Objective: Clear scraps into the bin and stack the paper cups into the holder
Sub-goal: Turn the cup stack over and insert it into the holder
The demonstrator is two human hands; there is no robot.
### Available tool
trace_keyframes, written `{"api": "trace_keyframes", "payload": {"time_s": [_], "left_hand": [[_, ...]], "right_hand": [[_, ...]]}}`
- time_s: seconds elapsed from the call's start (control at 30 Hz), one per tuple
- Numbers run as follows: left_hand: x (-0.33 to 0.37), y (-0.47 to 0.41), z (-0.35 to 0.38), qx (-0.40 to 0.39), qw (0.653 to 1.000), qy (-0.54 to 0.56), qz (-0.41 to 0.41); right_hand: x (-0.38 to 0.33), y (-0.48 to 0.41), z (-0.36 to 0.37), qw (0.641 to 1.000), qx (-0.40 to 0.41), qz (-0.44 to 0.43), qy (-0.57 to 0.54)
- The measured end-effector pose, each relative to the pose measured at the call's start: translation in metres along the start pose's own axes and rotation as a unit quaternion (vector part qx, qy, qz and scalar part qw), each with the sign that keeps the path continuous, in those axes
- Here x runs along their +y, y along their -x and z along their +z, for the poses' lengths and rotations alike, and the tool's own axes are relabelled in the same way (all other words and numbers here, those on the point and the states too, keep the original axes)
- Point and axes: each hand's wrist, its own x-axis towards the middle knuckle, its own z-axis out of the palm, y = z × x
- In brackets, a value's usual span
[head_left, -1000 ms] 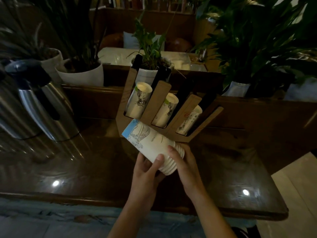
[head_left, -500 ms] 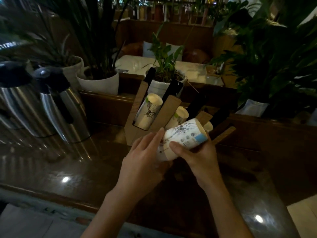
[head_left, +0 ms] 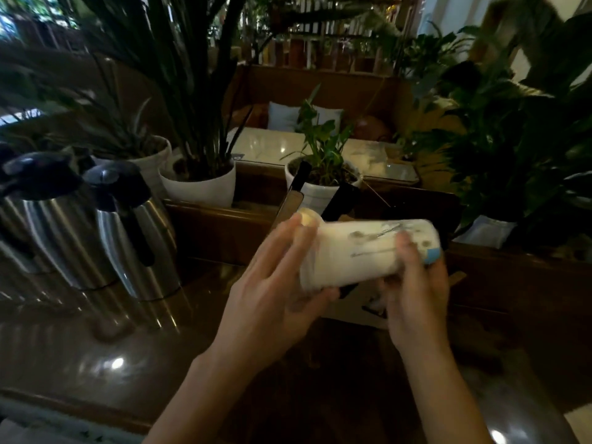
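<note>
A stack of white printed paper cups [head_left: 358, 251] lies sideways in the air, its blue-marked end pointing right. My left hand [head_left: 275, 296] cups the stack's left end from below, fingers spread along it. At the stack's right end, my right hand [head_left: 416, 290] grips with fingers wrapped over the top. Behind them stands the wooden cup holder [head_left: 290, 203], mostly hidden; one cup rim [head_left: 309, 216] pokes out of its left slot. The image is blurred.
Two steel thermos jugs [head_left: 134, 232] stand at the left on the dark glossy table [head_left: 96, 347]. White plant pots [head_left: 201, 187] line a wooden ledge behind. Large leafy plants fill the right side.
The cup stack swung from pointing up-left to lying level with its blue end at the right, and rose in front of the holder. The view moved closer and left.
</note>
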Motion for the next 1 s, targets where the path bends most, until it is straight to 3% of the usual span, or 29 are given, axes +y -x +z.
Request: {"api": "trace_keyframes", "payload": {"time_s": [0.13, 0.23, 0.37, 0.5, 0.63, 0.7, 0.8, 1.0], "left_hand": [[-0.034, 0.018, 0.008, -0.019, 0.995, 0.058, -0.084], [-0.069, 0.043, 0.039, -0.156, 0.980, -0.014, -0.122], [-0.107, 0.088, 0.088, -0.327, 0.918, -0.093, -0.204], [-0.116, 0.112, 0.109, -0.360, 0.899, -0.135, -0.211], [-0.117, 0.112, 0.108, -0.349, 0.903, -0.131, -0.212], [-0.117, 0.113, 0.107, -0.350, 0.904, -0.132, -0.207], [-0.118, 0.114, 0.107, -0.350, 0.905, -0.132, -0.201], [-0.122, 0.115, 0.111, -0.352, 0.905, -0.128, -0.201]], "right_hand": [[-0.038, -0.036, 0.008, 0.994, 0.057, -0.068, -0.065], [-0.061, -0.064, 0.028, 0.989, 0.041, -0.144, 0.020], [-0.059, -0.090, 0.055, 0.960, 0.016, -0.221, 0.172], [-0.040, -0.096, 0.071, 0.896, -0.054, -0.265, 0.353], [-0.014, -0.091, 0.080, 0.842, -0.152, -0.238, 0.459], [-0.002, -0.089, 0.084, 0.790, -0.180, -0.232, 0.538], [0.010, -0.085, 0.089, 0.676, -0.205, -0.234, 0.668], [0.015, -0.087, 0.093, 0.506, -0.216, -0.290, 0.783]]}}
